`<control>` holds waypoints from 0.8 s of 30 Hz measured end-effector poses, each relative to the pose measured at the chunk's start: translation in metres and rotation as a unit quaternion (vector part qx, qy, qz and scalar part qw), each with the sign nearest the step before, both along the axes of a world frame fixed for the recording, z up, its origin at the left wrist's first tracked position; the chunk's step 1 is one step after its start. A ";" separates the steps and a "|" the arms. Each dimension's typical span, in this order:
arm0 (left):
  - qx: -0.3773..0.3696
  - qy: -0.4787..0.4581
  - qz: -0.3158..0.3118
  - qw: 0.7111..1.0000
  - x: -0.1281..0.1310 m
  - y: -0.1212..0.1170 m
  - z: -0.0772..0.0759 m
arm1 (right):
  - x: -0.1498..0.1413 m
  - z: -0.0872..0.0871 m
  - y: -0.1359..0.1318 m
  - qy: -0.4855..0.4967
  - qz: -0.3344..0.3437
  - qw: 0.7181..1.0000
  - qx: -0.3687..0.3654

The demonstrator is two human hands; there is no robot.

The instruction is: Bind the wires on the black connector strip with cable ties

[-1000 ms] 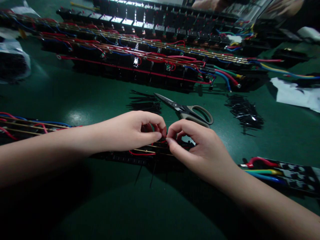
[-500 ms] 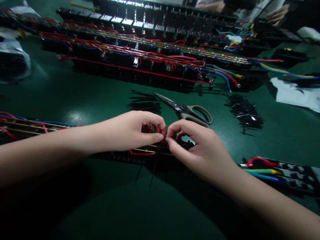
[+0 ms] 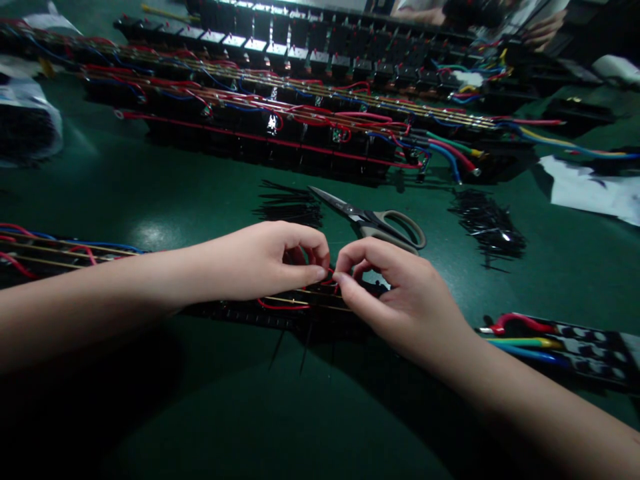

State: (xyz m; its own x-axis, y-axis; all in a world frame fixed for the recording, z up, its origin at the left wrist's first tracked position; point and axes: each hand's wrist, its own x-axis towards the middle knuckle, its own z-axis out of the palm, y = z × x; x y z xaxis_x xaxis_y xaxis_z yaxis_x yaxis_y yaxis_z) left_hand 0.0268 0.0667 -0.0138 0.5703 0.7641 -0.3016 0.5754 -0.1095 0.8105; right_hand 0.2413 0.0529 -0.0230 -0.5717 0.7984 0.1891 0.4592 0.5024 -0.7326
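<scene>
A thin red wire (image 3: 329,281) rises from the long wired strip (image 3: 250,313) that lies across the table in front of me. My left hand (image 3: 280,260) is closed in a pinch, with thumb and forefinger on the red wire. Just to its right, my right hand (image 3: 393,283) pinches the same wire between thumb and forefinger. A small gap separates the two sets of fingertips. My hands and forearms hide much of the strip. Thin black tails stick out from its near side. Scissors (image 3: 367,220) lie beyond my right hand, slightly opened.
Black cable ties lie in a pile (image 3: 290,203) left of the scissors and in another pile (image 3: 487,223) to the right. Behind them stretch several wired assemblies (image 3: 280,107). Thick coloured cables (image 3: 530,343) sit at right, a plastic bag (image 3: 30,120) at left. A co-worker's hand (image 3: 545,30) shows top right.
My fingertips have drawn slightly apart, so more of the red wire shows between them. Otherwise both hands keep their pinch in nearly the same place.
</scene>
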 end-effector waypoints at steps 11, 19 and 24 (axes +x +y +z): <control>0.009 -0.028 0.012 0.999 0.000 -0.001 -0.004 | 0.000 0.001 0.000 0.018 -0.011 1.000 -0.020; 0.000 -0.029 0.010 1.000 0.000 -0.002 -0.002 | -0.001 0.002 0.000 0.040 -0.008 0.999 -0.025; 0.001 -0.040 0.012 0.999 0.000 -0.003 -0.002 | 0.000 0.001 -0.001 0.038 -0.004 0.999 -0.018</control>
